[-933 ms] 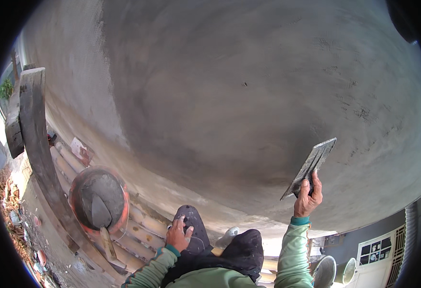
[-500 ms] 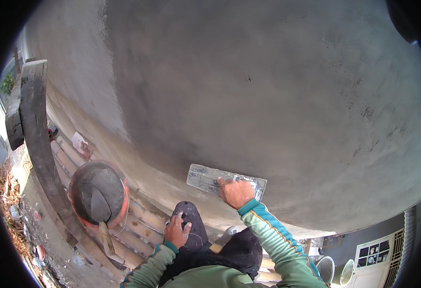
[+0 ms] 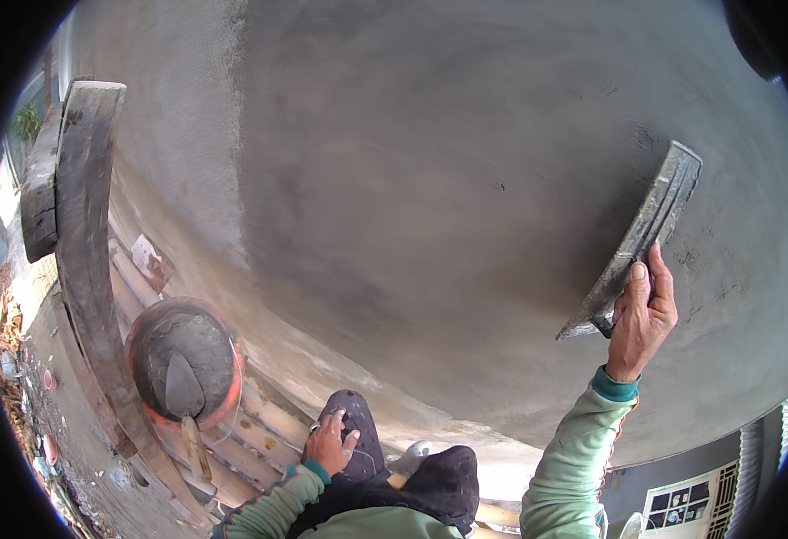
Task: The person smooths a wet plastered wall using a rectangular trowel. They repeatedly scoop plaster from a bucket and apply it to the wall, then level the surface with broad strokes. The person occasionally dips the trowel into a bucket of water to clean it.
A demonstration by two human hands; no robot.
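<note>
My right hand [image 3: 643,316] grips the handle of a long, flat plastering float [image 3: 638,242], coated in grey mortar. The float stands tilted and near upright against the right part of the grey plastered wall [image 3: 394,180]; whether its whole face touches cannot be told. My left hand [image 3: 329,446] rests on my left knee, fingers spread, holding nothing. Left of that knee, an orange bucket [image 3: 237,382] holds grey mortar, with a pointed trowel [image 3: 184,388] lying in it, its wooden handle over the rim.
Bamboo poles [image 3: 259,440] form the platform under me and the bucket. A weathered wooden beam [image 3: 88,225] runs along the left side. A stained scrap [image 3: 152,262] lies by the wall. Rubble lies below left; a white door [image 3: 681,503] shows at lower right.
My right hand has carried the float up and to the right along the wall, turning it from nearly level to steeply upright. The left hand stays on the knee.
</note>
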